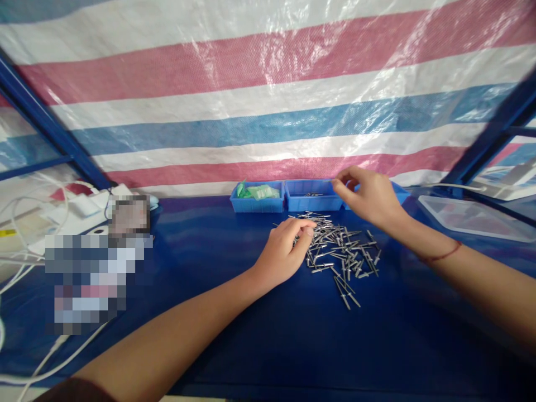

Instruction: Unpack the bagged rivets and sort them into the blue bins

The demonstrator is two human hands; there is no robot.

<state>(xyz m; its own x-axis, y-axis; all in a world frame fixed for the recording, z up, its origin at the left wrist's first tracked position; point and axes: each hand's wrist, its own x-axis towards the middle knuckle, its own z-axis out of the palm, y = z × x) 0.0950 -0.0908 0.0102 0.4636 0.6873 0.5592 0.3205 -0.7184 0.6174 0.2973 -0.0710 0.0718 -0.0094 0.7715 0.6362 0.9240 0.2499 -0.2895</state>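
Note:
A loose pile of silvery blind rivets [324,237] lies on the blue tabletop. My left hand [287,243] rests at the pile's left side, thumb and index finger brought together; whatever may be between them is hidden. My right hand [371,198] is raised above the rear of the table, in front of the right blue bin [400,194]. Its thumb and index tips meet near the right edge of the middle blue bin [314,202], and any small thing in the pinch is too fine to make out. A few rivets [313,194] lie inside the middle bin.
Left of the middle bin stands another blue bin [258,205] with green-tinted plastic bags [262,192]. A translucent lid or tray [473,218] lies at right. Power strips and white cables [54,218] crowd the left side beside a blurred-out object [94,279]. Striped sheeting [251,128] hangs behind.

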